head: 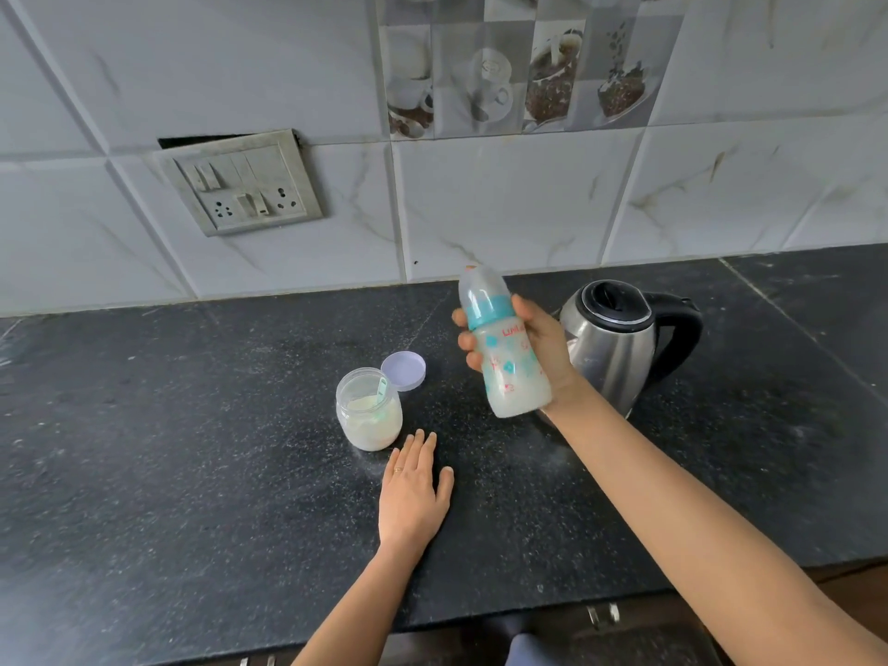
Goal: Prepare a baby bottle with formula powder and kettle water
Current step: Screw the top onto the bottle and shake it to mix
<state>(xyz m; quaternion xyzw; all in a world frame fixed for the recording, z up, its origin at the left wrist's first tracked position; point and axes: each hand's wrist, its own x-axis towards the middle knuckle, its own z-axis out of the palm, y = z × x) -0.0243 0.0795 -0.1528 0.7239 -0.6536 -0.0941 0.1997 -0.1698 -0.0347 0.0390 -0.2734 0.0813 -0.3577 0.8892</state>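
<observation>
**Two hands apart, bottle lifted in the right one**

One baby bottle (509, 358) is gripped round its middle by the right hand (540, 346), fingers and thumb curled about it just below the teal collar. It is held clear of the dark counter (192, 449), tilted w/ its capped top leaning left, and is seen in front of the steel kettle (620, 348). Cloudy white liquid is seen in the lower part of the bottle. The kettle is stood on the counter w/ its lid closed, black handle turned to the right.

The left hand (415, 492) is laid flat on the counter, palm down, fingers straight, nothing held; a ring is worn on one finger. Its fingertips are placed near an open jar (369, 418) of pale powder, approx. touching distance but apart. A teal scoop (382, 387) is propped inside the jar. A lilac lid (403, 371) is laid just behind the jar, underside up. A switch plate (245, 189) is fixed on the tiled wall at the back
</observation>
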